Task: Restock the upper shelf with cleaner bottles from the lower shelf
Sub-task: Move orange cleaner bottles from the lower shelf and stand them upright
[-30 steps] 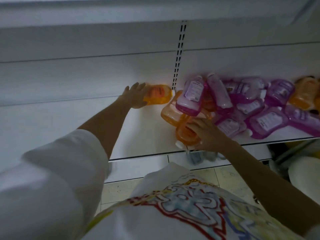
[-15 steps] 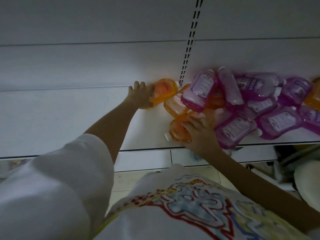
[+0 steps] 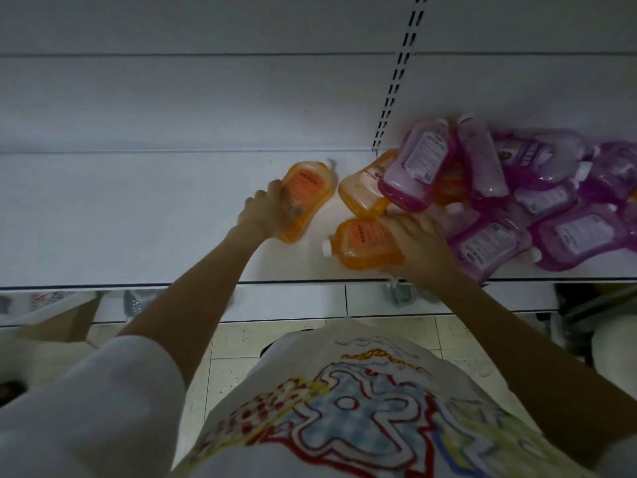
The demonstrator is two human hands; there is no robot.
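Holding on the left: your left hand [image 3: 265, 212] curls round the lower end of an orange bottle [image 3: 305, 198], which lies flat on the shelf [image 3: 138, 219] with its cap pointing far.
Near edge: your right hand [image 3: 417, 243] grips a second orange bottle [image 3: 362, 244] from the right; it lies with its cap pointing left, close to the shelf's front.
Between bottles and heap: a third orange bottle [image 3: 363, 193] lies partly under a purple one.
Right side: purple bottles [image 3: 517, 201] lie in a loose heap on their sides, none upright.
Done: many bottles already lie on this shelf, which I take to be the upper one.
Left: by my reading, you have yet to stand and line up the orange ones, then sort the heap. Blurred bottles [image 3: 400, 294] show below the shelf edge, so more may need bringing up — how many, I cannot tell.
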